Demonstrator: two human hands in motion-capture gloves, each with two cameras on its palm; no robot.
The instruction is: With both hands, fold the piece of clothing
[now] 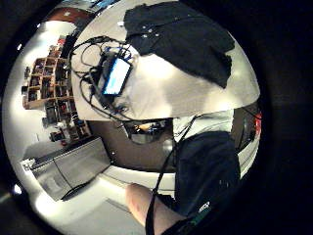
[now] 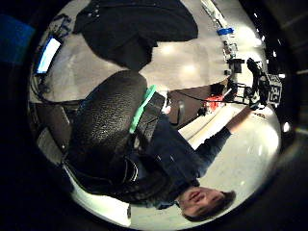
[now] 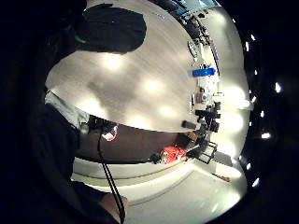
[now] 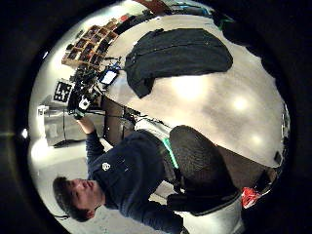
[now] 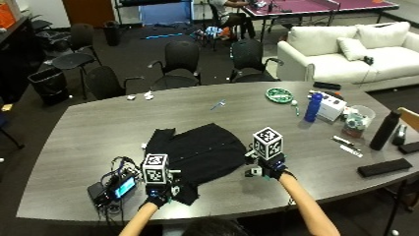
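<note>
Where hands hover: shirt (image 5: 196, 157) edge, table (image 5: 282, 128).

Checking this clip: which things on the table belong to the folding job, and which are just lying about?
Belongs to the job:
black garment
left hand
right hand

Lying about:
blue bottle
black bottle
green plate
white box
device with lit screen

Black garment (image 5: 199, 155) spread flat (one sleeve out) on the grey table (image 5: 92, 132).
</note>
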